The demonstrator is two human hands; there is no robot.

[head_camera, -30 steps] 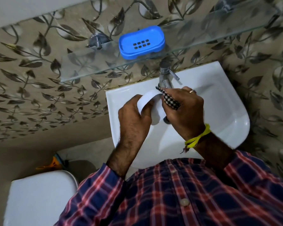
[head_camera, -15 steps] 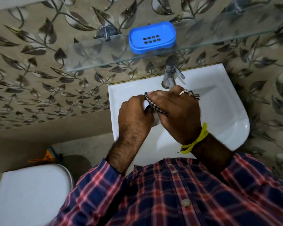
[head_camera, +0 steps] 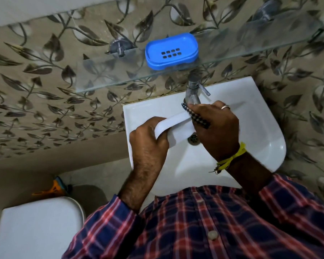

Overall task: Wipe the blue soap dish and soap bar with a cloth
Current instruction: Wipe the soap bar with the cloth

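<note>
The blue soap dish (head_camera: 171, 51) stands empty on the glass shelf (head_camera: 105, 75) above the basin. Over the white basin (head_camera: 260, 131) my left hand (head_camera: 148, 141) grips one end of a white soap bar (head_camera: 173, 123). My right hand (head_camera: 217, 128) holds a black-and-white checked cloth (head_camera: 196, 116) pressed against the bar's other end. Most of the cloth is hidden inside my right fist.
A metal tap (head_camera: 194, 90) rises just behind my right hand. The drain (head_camera: 194, 139) shows between my hands. A white toilet lid (head_camera: 37, 227) sits at lower left, with an orange object (head_camera: 52, 188) on the floor beside it.
My hands have drawn apart, so more of the white soap bar shows between them. The cloth has slid along the bar toward its right end.
</note>
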